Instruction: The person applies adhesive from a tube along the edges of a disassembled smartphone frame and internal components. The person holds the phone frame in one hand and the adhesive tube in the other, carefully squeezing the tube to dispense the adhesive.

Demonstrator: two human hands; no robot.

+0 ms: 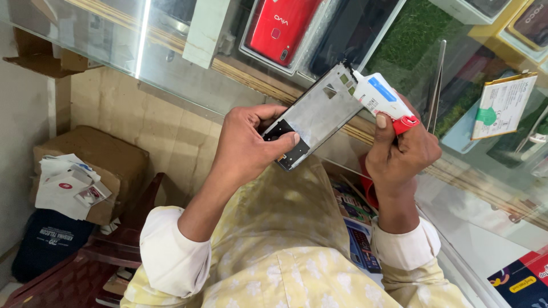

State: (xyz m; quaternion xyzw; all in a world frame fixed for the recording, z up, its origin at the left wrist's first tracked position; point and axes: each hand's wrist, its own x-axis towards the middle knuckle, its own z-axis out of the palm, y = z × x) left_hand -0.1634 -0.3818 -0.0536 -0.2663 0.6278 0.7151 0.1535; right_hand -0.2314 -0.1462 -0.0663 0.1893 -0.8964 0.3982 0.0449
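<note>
A: Which step is in hand?

B: Judged from the pose, adhesive application. The left hand (245, 145) grips the phone frame (317, 117) at its lower end, thumb on the dark lower panel, and holds it tilted in the air above the lap. The right hand (402, 151) is closed around a glue tube (381, 98), white with a blue label and a red end; the nozzle meets the frame's upper right corner.

A: What does the next move call for?

B: Probably a steady squeeze, with the nozzle kept on the frame's edge. The left hand would need to hold the frame steady; excess glue on the inner plate is the risk.

A: Surface and room?

B: A glass desk (171, 63) runs across the top and right of the view. Phones, one red (279, 25), lie under the glass. A flat white battery (502, 105) lies on it to the right. Below left stand a cardboard box (114, 162) with white papers (65, 185) against it, a dark bag (48, 242) and a dark red chair (85, 268). The wall behind is bare and beige.
</note>
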